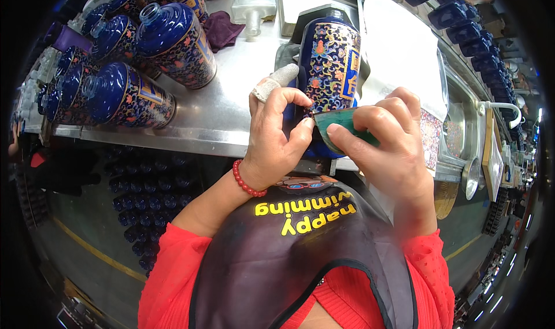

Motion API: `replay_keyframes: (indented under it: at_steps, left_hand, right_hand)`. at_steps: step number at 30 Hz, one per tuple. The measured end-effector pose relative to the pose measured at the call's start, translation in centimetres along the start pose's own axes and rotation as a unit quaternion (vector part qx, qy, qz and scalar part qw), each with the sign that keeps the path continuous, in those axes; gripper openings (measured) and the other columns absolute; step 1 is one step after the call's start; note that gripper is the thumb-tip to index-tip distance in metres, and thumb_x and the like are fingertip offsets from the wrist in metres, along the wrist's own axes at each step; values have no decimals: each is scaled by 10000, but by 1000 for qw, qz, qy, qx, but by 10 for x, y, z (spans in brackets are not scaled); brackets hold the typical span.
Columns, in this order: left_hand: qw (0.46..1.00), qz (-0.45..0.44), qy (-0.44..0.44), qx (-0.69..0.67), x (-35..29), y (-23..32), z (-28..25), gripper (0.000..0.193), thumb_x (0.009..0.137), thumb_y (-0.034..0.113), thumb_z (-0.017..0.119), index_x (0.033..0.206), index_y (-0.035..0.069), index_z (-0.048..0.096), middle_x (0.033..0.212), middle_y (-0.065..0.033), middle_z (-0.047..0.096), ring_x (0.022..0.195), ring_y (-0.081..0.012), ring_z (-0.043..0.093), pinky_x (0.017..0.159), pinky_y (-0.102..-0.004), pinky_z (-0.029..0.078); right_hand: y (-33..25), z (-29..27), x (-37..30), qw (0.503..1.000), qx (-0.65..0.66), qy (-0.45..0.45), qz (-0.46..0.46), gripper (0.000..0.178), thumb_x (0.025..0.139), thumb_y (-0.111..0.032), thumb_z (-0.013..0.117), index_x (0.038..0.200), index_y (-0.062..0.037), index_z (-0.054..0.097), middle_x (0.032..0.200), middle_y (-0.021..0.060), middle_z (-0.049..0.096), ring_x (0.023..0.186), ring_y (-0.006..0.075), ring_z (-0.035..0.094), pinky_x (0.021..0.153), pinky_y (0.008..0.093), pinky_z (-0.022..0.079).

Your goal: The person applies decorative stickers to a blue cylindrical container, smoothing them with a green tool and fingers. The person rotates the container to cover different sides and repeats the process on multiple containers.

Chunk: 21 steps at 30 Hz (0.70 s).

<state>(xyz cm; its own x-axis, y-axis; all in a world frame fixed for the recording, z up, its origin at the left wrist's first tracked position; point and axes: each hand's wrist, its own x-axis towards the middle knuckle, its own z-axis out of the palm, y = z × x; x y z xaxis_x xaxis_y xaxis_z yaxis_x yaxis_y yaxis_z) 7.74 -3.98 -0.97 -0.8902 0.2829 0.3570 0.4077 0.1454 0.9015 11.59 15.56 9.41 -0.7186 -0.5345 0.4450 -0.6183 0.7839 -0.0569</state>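
A glossy dark blue bottle (332, 57) with a colourful floral pattern and a blue-and-gold panel lies in front of me, its neck pointing away. My left hand (270, 126) grips its left side near the base, with thumb and a bent finger pressed close to the surface. A whitish cloth cover wraps one finger of that hand. In my right hand (396, 135) is a flat green scraper (345, 121), pinched between thumb and fingers. The scraper's edge meets the lower part of the bottle, beside my left fingertips. My right palm hides part of the base.
Several patterned blue bottles (176, 43) stand on the metal table at left, near a purple cloth (223, 30) and a clear glass bottle (254, 2). White sheets (399, 45) lie to the right, before a sink with a tap (509, 105). More bottles (144, 200) fill the space below.
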Motion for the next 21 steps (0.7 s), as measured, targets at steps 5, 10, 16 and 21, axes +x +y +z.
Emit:
replay_keyframes:
  at_steps: [5, 10, 16, 21]
  left_hand:
    - [1000, -2, -6, 14, -2, -1, -3, 259, 834, 86, 659, 1088, 54, 621, 1248, -206, 581, 1293, -406, 421, 1152, -511, 266]
    - [1000, -2, 4, 9, -4, -3, -3, 262, 827, 81, 651, 1087, 60, 625, 1279, -221, 579, 1296, -407, 428, 1155, -511, 262]
    - [1000, -13, 0, -13, -7, -5, -5, 256, 827, 84, 650, 1081, 62, 628, 1208, -177, 621, 1284, -391, 448, 1159, -503, 261]
    - [999, -33, 25, -26, -8, -5, -5, 248, 832, 82, 647, 1078, 57, 628, 1141, -146, 647, 1267, -381, 468, 1163, -503, 260]
  right_hand:
    - [2, 0, 0, 1000, 2, 10, -10, 320, 582, -147, 793, 897, -201, 772, 860, -23, 529, 788, 189, 524, 803, 405, 425]
    - [4, 2, -1, 999, -5, -7, -33, 266, 700, -235, 695, 960, -180, 702, 905, -18, 526, 825, 175, 547, 863, 430, 416]
    - [5, 0, 0, 999, 19, 0, -32, 267, 696, -191, 717, 961, -155, 716, 889, -2, 541, 815, 181, 561, 831, 412, 434]
    - [10, -14, -7, 962, 229, 26, 147, 306, 727, 78, 686, 1028, 21, 701, 842, 129, 655, 713, 248, 640, 623, 337, 490]
